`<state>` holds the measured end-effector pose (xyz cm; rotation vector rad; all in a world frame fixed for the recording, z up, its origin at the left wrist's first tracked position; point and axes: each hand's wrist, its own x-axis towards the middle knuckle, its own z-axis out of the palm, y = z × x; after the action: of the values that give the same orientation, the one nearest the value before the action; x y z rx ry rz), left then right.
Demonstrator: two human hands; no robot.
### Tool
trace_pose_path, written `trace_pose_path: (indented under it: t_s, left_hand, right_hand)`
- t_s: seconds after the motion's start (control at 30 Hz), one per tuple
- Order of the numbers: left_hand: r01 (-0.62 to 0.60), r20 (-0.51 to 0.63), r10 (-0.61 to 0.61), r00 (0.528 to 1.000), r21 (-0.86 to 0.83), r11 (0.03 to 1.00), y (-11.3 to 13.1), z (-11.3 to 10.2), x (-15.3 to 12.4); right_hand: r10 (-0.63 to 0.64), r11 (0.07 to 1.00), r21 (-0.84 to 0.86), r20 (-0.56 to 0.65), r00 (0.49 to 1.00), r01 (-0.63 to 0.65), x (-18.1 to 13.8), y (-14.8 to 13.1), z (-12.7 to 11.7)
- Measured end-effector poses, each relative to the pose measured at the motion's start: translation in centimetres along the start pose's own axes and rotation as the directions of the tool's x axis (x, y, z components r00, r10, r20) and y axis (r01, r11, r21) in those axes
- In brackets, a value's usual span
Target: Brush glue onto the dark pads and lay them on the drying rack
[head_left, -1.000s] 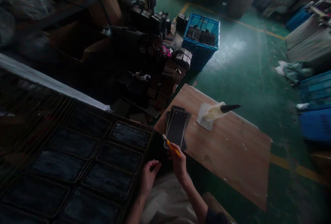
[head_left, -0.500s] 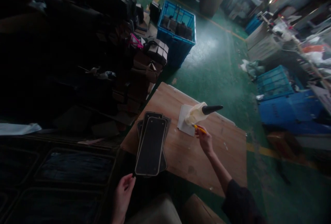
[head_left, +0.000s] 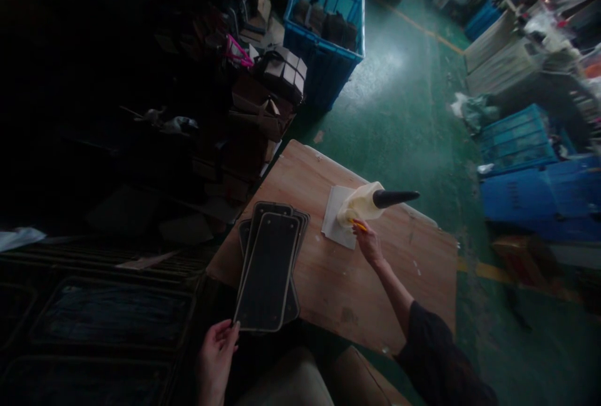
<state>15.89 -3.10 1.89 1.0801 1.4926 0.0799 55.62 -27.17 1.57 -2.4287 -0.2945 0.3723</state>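
Dim workshop shot here. The person's right hand (head_left: 369,244) is reaching out over the wooden table (head_left: 413,281), fingers pinched shut around a little yellow-handled tool (head_left: 359,225). The tool's tip is poking right at the base of a cream squeeze bag (head_left: 360,204) with a black nozzle (head_left: 395,197), and the bag is lying on its side on a white sheet (head_left: 334,228). The left hand (head_left: 216,359) is hanging back at the near edge of the table with its fingertips touching the bottom corner of the top dark panel (head_left: 268,268). It's too murky to tell if it's really gripping the panel or just steadying it. That panel is sitting on a small fanned stack of panels (head_left: 245,234), well apart from the tool and sticking out over the table edge toward the person. Progress-wise, I'm guessing it's early for this piece: the top face is looking plain and dark, with nothing obvious on it, though the light is bad. Off to the left, rows of similar dark pieces are lying in trays (head_left: 113,315). A blue crate (head_left: 328,49) is sitting on the green floor (head_left: 422,112) beyond.
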Motion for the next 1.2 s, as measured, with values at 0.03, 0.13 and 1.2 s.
trace_pose_path:
  t_s: [0.03,0.13,1.2]
  left_hand:
    - [0.0,0.01,0.0,1.0,0.003,1.0,0.1,0.0,-0.1]
    - [-0.014,0.014,0.014,1.0,0.014,1.0,0.5,0.2,-0.3]
    - [0.144,0.172,-0.135,0.976,-0.038,0.989,0.4,0.5,-0.1]
  right_hand:
    - [-0.006,1.0,-0.006,0.006,1.0,0.006,0.0,0.0,-0.2]
    - [-0.05,0.998,-0.038,0.026,0.998,0.051,-0.2,-0.5,-1.1]
    - [0.519,0.589,0.804,-0.306,0.798,-0.075,-5.6,-1.4,0.5]
